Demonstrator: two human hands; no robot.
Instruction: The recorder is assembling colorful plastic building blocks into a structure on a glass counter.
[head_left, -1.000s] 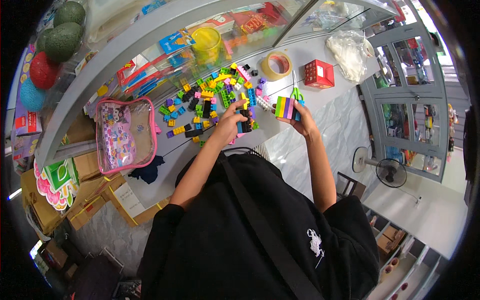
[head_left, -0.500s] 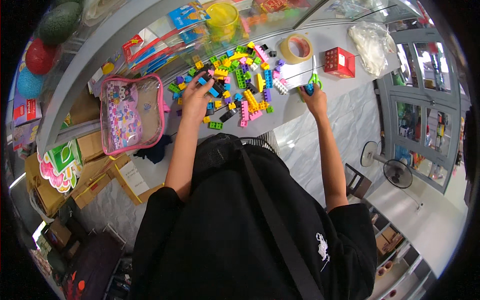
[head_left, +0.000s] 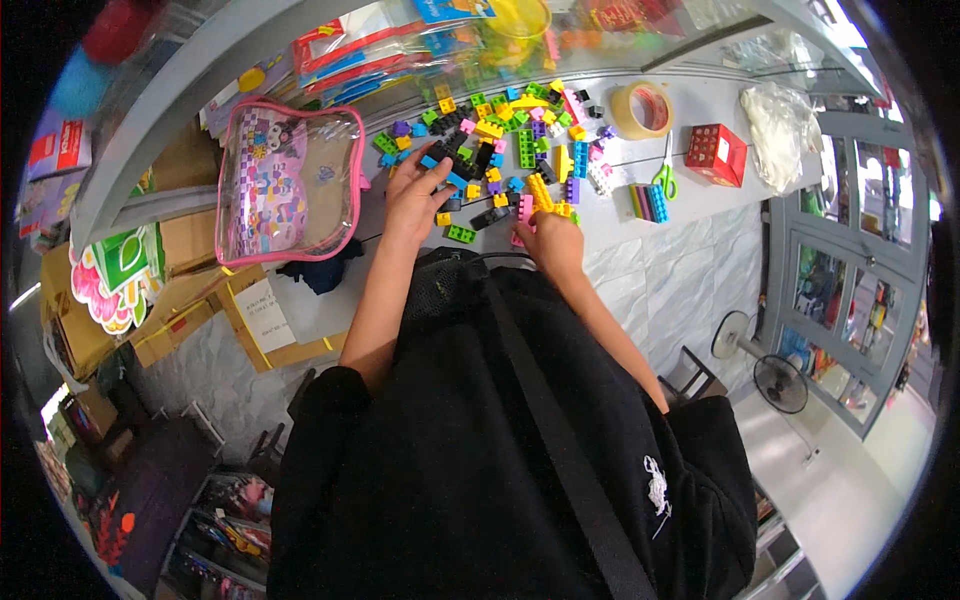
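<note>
A loose spread of toy building bricks (head_left: 526, 148) in many colours covers the grey table in front of me. My left hand (head_left: 412, 198) is closed round joined black and blue toy bricks (head_left: 447, 172) at the left of the spread. At its near edge, my right hand (head_left: 556, 245) has its fingers closed on a pink toy brick (head_left: 525, 207), mostly hidden by the hand. Just beyond those fingers lies a long yellow brick (head_left: 540, 192). A multicoloured block of stacked bricks (head_left: 650, 203) sits farther right, beside green-handled scissors (head_left: 665, 180).
A roll of tape (head_left: 641, 110), a red box (head_left: 716, 155) and a clear plastic bag (head_left: 780, 140) line the right side of the table. To the left stands a clear, pink-edged pouch (head_left: 290, 185). A glass case (head_left: 600, 45) borders the far side.
My right hand has let go of the multicoloured brick block by the scissors and moved left to the pink brick. My left hand still holds the black and blue bricks. The view has shifted.
</note>
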